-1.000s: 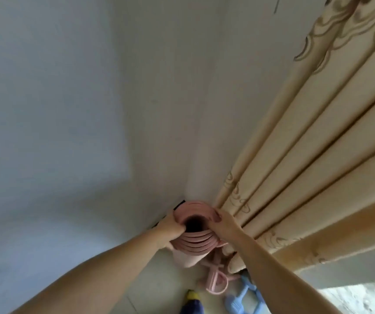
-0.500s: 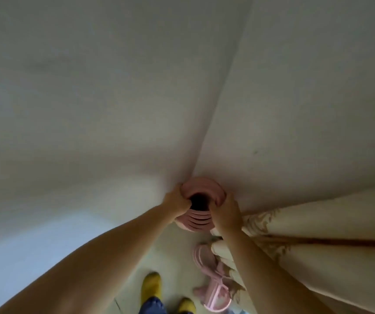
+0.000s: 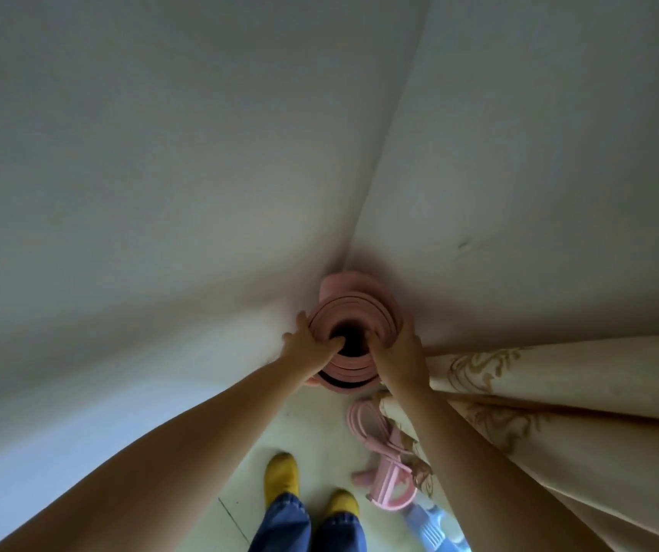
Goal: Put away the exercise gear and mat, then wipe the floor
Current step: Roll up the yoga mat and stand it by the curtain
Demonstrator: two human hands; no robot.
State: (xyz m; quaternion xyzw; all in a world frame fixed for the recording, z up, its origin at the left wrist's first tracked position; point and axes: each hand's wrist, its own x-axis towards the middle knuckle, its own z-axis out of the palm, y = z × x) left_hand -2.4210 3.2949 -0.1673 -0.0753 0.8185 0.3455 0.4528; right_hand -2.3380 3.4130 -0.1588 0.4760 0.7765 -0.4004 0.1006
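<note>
A rolled pink exercise mat (image 3: 354, 310) stands on end in the corner where two white walls meet; I look down into its dark hollow core. My left hand (image 3: 307, 344) grips the roll's left rim, thumb hooked at the core's edge. My right hand (image 3: 397, 352) grips the right rim, fingers curled over the top layers. A pink pedal resistance puller (image 3: 383, 452) lies on the floor beside the mat, below my right forearm. A pale blue piece of gear (image 3: 431, 525) lies just beyond it at the bottom edge.
A cream curtain with gold embroidery (image 3: 559, 392) hangs at the right, brushing the mat and the pink puller. My feet in yellow socks (image 3: 282, 474) and blue jeans stand on the pale tiled floor (image 3: 320, 432) close to the corner.
The view has swung down and toward the corner, so the curtain now lies at the lower right and my feet show. Both hands have stayed on the top of the mat roll.
</note>
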